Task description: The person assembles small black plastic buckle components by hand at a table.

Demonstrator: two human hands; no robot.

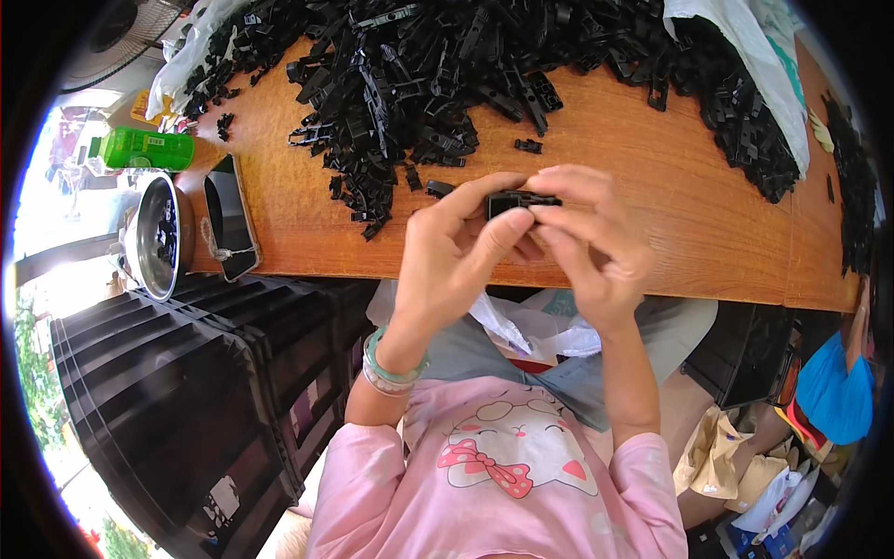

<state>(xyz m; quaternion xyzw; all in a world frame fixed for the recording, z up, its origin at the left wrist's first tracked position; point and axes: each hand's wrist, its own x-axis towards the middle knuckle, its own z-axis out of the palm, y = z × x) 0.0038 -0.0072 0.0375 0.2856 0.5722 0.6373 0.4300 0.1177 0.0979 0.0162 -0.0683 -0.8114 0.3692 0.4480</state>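
Black, narrow and oblong, the part (503,203) under examination is held up between both hands, over the near side of the brown wood-grain table (643,149). Left hand (445,250): thumb and forefinger are clamped on the part, thumb on the near side; the remaining fingers curl behind, partly hidden. Right hand (605,242): fingertips are drawn in at the part's right end; whether every one of them bears on it, I cannot tell. Bracelets (395,374) in green and pale tones are noted on the left wrist.

Beyond the hands, a large heap of black parts (410,84) spreads over the far side of the table. One loose piece (528,146) lies apart, just beyond the hands. To the right, a further pile (745,126) lies beside a white bag (740,42).

At the table's left end: a dark-screened phone (229,210) with a cord; next to it, a metal bowl (149,267) containing small dark pieces; near the bowl, a green bottle (147,149) on its side. Below, black ribbed crates (168,401) stand at the person's left. A blue bag (835,391) is at far right.
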